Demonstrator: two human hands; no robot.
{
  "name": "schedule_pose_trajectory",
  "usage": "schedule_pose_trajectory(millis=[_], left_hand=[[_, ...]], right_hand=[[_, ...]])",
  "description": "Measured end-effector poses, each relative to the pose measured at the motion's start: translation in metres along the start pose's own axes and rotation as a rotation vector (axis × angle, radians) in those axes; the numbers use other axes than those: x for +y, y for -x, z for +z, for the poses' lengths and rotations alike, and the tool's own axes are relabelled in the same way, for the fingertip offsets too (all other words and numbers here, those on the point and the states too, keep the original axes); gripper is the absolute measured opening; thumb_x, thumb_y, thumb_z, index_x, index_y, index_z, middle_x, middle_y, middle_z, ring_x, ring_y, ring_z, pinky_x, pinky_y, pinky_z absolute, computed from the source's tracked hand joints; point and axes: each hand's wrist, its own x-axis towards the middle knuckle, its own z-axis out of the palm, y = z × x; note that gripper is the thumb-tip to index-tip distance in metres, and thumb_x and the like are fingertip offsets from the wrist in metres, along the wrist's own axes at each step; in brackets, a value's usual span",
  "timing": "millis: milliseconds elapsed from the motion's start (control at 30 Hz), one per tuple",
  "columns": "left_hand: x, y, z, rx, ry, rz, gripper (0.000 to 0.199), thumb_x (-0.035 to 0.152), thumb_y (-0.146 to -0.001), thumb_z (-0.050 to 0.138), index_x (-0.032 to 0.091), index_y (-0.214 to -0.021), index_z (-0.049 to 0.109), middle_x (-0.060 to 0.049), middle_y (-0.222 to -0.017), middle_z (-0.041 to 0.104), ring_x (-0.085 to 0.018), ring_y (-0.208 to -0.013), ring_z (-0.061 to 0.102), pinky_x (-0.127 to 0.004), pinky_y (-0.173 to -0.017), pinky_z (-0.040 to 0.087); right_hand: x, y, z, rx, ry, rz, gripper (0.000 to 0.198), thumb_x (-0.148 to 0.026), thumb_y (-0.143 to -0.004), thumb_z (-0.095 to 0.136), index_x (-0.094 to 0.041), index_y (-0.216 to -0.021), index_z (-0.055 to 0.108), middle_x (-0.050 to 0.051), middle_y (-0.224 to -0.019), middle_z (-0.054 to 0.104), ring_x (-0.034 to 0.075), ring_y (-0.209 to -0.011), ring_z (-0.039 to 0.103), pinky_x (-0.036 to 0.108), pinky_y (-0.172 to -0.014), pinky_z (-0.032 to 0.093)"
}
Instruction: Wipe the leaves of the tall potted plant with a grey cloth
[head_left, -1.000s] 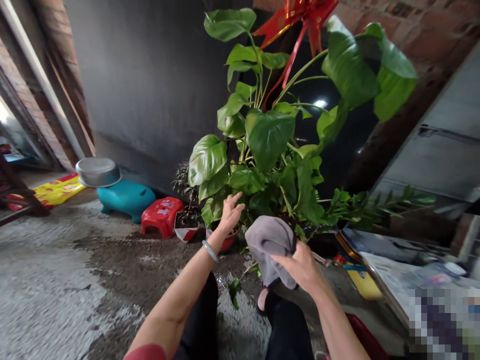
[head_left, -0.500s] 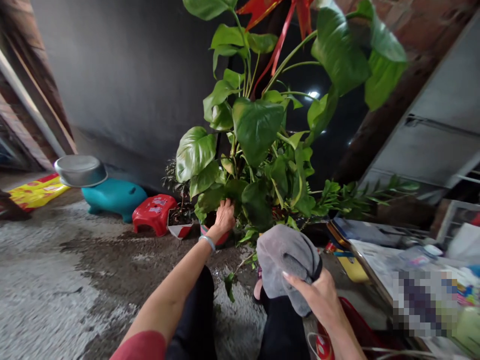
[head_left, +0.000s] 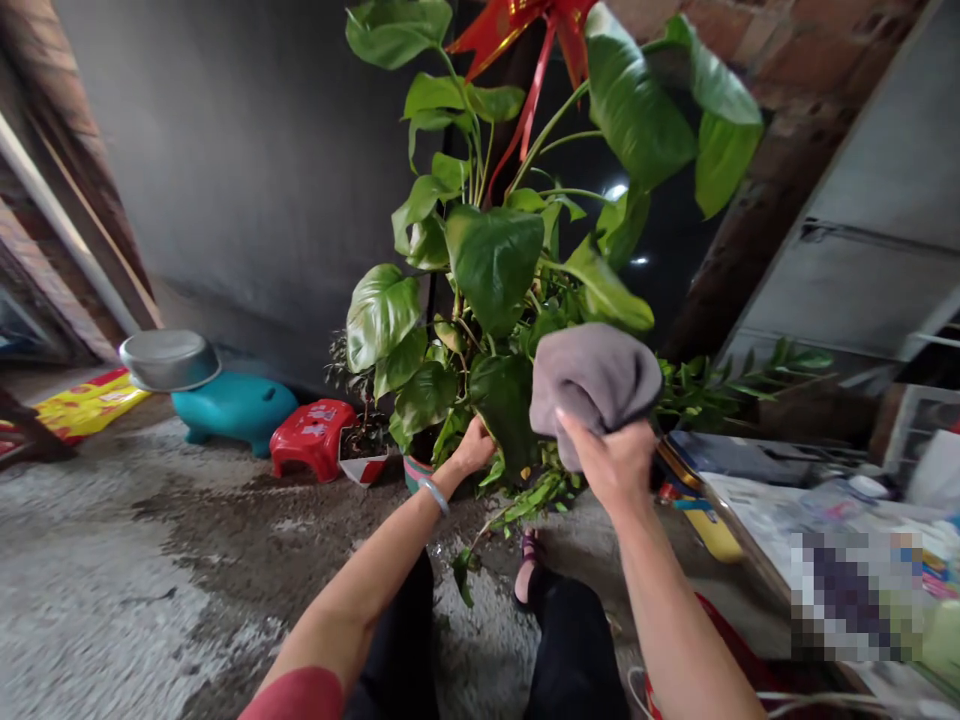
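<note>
My left hand [head_left: 474, 450], with a pale bangle at the wrist, is at the left edge of a large dark green leaf [head_left: 508, 405] low on a tall potted plant. Its fingers are curled against that leaf, and their tips are partly hidden behind it. A bunched grey cloth [head_left: 592, 380] is in my right hand [head_left: 619, 460], thumb pressed on its near side. The cloth is raised in front of the plant's right-hand leaves and covers some of them. Beneath the foliage, part of the plant's pot [head_left: 417, 474] shows.
Along the dark wall stand a small potted plant [head_left: 365, 455], a red stool [head_left: 312, 440] and a teal animal-shaped seat [head_left: 234, 410] bearing a metal basin [head_left: 169, 360]. A cluttered table [head_left: 757, 515] is on the right. A red ribbon bow [head_left: 525, 40] hangs above. The concrete floor is partly wet.
My right hand has lifted the grey cloth up and forward to the plant's leaves. My left hand has shifted right and slightly down, to the edge of the large dark leaf.
</note>
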Motion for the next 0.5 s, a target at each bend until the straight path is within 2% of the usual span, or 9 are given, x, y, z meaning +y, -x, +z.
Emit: schedule_pose_trajectory(millis=[67, 133, 233, 267, 367, 433, 500], left_hand=[[0.002, 0.004, 0.001, -0.018, 0.113, -0.084, 0.02, 0.006, -0.055, 0.071, 0.022, -0.065, 0.064, 0.0, -0.067, 0.069, -0.022, -0.08, 0.067, -0.035, -0.087, 0.058], [0.003, 0.009, -0.001, 0.032, 0.228, -0.177, 0.015, 0.01, -0.056, 0.07, 0.022, -0.063, 0.064, 0.0, -0.063, 0.069, -0.022, -0.076, 0.068, -0.034, -0.083, 0.058], [0.003, 0.02, -0.005, 0.143, 0.452, -0.297, 0.009, 0.023, -0.061, 0.075, 0.021, -0.065, 0.067, -0.004, -0.068, 0.073, -0.026, -0.082, 0.074, -0.036, -0.085, 0.06], [0.004, 0.024, -0.006, 0.145, 0.523, -0.317, 0.014, 0.031, -0.064, 0.077, 0.02, -0.068, 0.07, -0.006, -0.072, 0.076, -0.028, -0.088, 0.076, -0.038, -0.088, 0.06], [0.008, 0.033, -0.006, 0.101, 0.633, -0.317, 0.039, 0.054, -0.069, 0.083, 0.019, -0.083, 0.076, -0.01, -0.086, 0.081, -0.035, -0.104, 0.077, -0.044, -0.098, 0.059], [0.008, 0.034, -0.007, 0.138, 0.611, -0.311, 0.044, 0.053, -0.064, 0.091, 0.019, -0.089, 0.077, -0.01, -0.092, 0.083, -0.037, -0.113, 0.076, -0.046, -0.105, 0.056], [0.005, 0.033, -0.01, 0.232, 0.559, -0.313, 0.044, 0.044, -0.062, 0.096, 0.02, -0.094, 0.077, -0.01, -0.1, 0.084, -0.036, -0.12, 0.074, -0.046, -0.113, 0.052]], right_hand=[[-0.012, -0.011, 0.024, -0.148, 0.118, -0.024, 0.047, -0.041, -0.073, 0.081, -0.012, -0.109, 0.074, 0.026, -0.118, 0.079, 0.042, -0.116, 0.075, 0.045, -0.095, 0.061], [-0.01, -0.006, 0.045, -0.305, 0.186, -0.035, 0.044, -0.034, -0.07, 0.084, -0.013, -0.107, 0.074, 0.024, -0.113, 0.081, 0.04, -0.11, 0.078, 0.043, -0.092, 0.061], [0.003, 0.014, 0.064, -0.401, 0.224, -0.025, 0.048, -0.037, -0.07, 0.085, -0.012, -0.11, 0.076, 0.021, -0.109, 0.082, 0.039, -0.108, 0.078, 0.04, -0.09, 0.061], [0.007, 0.02, 0.068, -0.416, 0.242, -0.02, 0.051, -0.039, -0.072, 0.083, -0.011, -0.114, 0.076, 0.021, -0.111, 0.082, 0.039, -0.111, 0.078, 0.039, -0.09, 0.061], [0.014, 0.034, 0.07, -0.448, 0.288, -0.013, 0.056, -0.041, -0.076, 0.081, -0.009, -0.122, 0.075, 0.021, -0.115, 0.081, 0.038, -0.115, 0.077, 0.038, -0.091, 0.061], [0.015, 0.039, 0.06, -0.488, 0.337, -0.027, 0.051, -0.039, -0.079, 0.08, -0.009, -0.12, 0.075, 0.023, -0.115, 0.081, 0.038, -0.114, 0.077, 0.038, -0.092, 0.06], [0.012, 0.039, 0.038, -0.543, 0.392, -0.051, 0.041, -0.035, -0.075, 0.082, -0.01, -0.107, 0.078, 0.023, -0.109, 0.082, 0.039, -0.108, 0.079, 0.04, -0.089, 0.061]])
